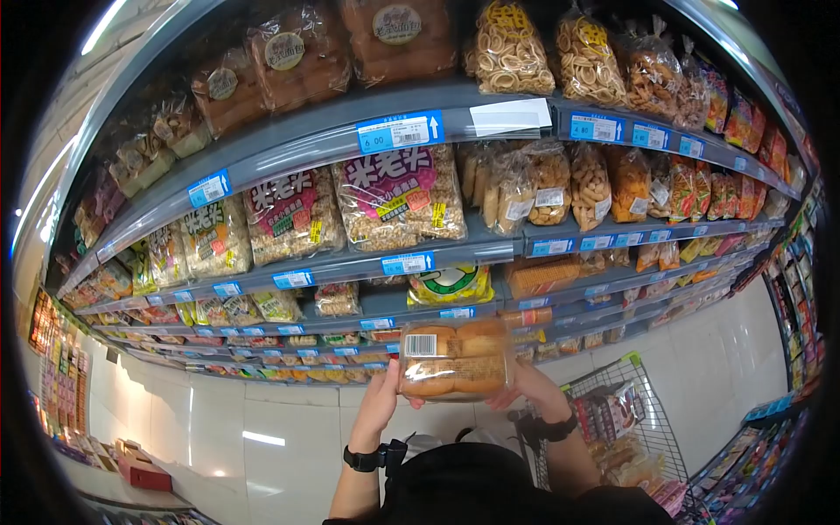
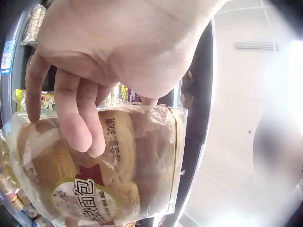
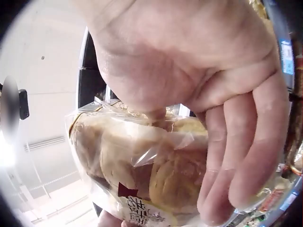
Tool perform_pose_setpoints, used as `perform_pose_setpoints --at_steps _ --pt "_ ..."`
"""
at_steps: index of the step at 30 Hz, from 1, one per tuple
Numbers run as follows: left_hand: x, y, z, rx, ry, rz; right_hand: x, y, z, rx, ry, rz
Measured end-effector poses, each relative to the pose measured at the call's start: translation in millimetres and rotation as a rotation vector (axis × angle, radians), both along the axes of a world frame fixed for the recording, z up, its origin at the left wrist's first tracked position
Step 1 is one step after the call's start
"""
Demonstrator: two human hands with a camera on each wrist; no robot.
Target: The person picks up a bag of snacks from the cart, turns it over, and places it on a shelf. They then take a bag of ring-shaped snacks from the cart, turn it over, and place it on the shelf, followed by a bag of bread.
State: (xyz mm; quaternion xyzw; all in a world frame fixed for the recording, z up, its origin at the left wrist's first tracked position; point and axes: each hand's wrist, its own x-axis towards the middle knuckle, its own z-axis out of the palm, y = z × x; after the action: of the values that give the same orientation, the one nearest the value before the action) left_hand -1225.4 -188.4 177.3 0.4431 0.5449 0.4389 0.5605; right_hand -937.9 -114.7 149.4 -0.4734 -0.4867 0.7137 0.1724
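A clear bag of bread rolls (image 1: pixel 457 359) is held up in front of the body, its barcode label facing the head camera. My left hand (image 1: pixel 378 398) grips its left end; in the left wrist view the fingers (image 2: pixel 75 135) lie over the printed front of the bread bag (image 2: pixel 142 165). At the other end my right hand (image 1: pixel 535 389) grips the bag too, and the right wrist view shows its fingers (image 3: pixel 220 175) bent over the wrapper (image 3: pixel 142 161). Both thumbs are mostly hidden behind the wrists' own palms.
Shelves of packaged snacks curve across the front, with blue price tags (image 1: pixel 401 131) along their edges. Large bags of puffed rice snacks (image 1: pixel 398 197) stand on the middle shelf. A shopping cart (image 1: pixel 652 420) holding several packages is at the right. A red box (image 1: pixel 143 468) stands at lower left.
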Motion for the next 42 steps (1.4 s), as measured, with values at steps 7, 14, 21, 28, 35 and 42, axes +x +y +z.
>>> perform_pose_setpoints --at_steps 7,14,21,28,35,42 --pt "3.0 -0.9 -10.1 0.018 -0.112 0.133 5.5 2.0 -3.8 0.241 0.200 -0.010" --pt "-0.9 3.4 -23.3 0.212 -0.221 -0.046 -0.7 2.5 10.4 0.364 0.562 -0.211" --pt "11.3 10.2 -0.7 0.417 -0.003 -0.082 -10.2 -9.8 18.4 0.532 0.539 -0.250" --pt "8.0 24.9 45.4 0.724 0.488 0.111 -7.5 6.9 75.3 0.944 0.325 -0.183" --pt "-10.6 57.1 81.6 0.837 0.720 0.304 -28.4 30.2 198.3 1.416 0.332 -0.067" --pt "-12.8 118.0 161.4 1.363 1.106 0.668 -53.0 68.3 245.4 1.541 0.207 -0.248"
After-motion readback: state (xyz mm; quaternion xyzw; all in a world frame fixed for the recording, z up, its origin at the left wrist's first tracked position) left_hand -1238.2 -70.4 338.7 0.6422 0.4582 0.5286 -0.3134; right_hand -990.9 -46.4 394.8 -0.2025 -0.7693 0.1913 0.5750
